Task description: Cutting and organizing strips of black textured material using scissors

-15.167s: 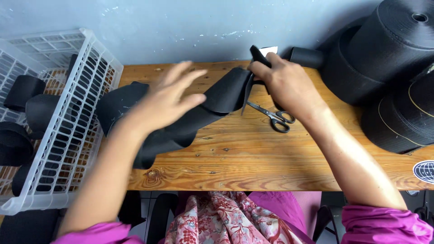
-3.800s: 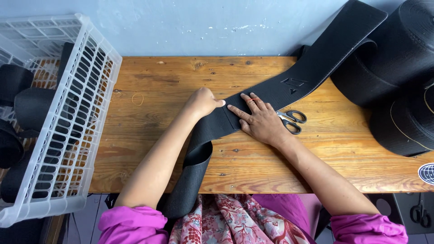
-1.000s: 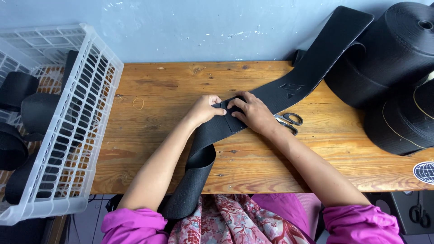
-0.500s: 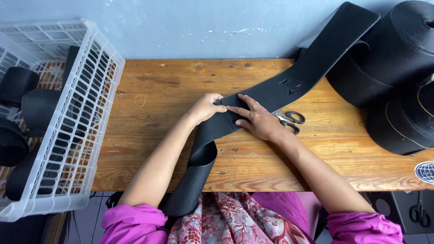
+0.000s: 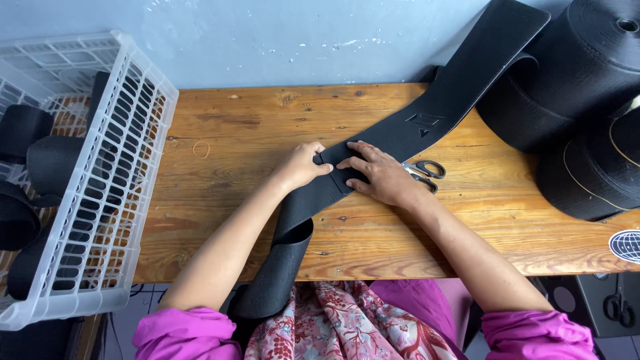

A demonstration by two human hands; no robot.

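lap: patterned pink-red cloth nearest us, magenta sleeves on both our arms; the band's loose end hangs off the table edge onto it.
band: wide black elastic band runs from our lap up over the near edge, under our fingers, then diagonally away to the far right, where it climbs the wall toward the rolls.
left hand: our left hand is curled, fingers closed together, thumb and fingertips pinching the band's left edge at a fold.
right hand: our right hand lies flat on the band, fingers slightly spread and pointing left, tips pressing the fold down just beside the left fingertips. The two hands nearly touch.
fold: a short folded flap of band sits under and just below our right fingertips; how many layers, we cannot tell.
scissors: scissors with black handles lie on the table just right of our right knuckles, partly hidden by the hand, close to the band's edge.
table: bare wooden table; a small rubber band lies well left of our left fingers.
basket: white slatted plastic basket stands well left of our left hand, holding rolled black band pieces.
rolls: big black rolls of band are stacked far right, beyond our right fingers.
wall: pale blue wall behind the table.
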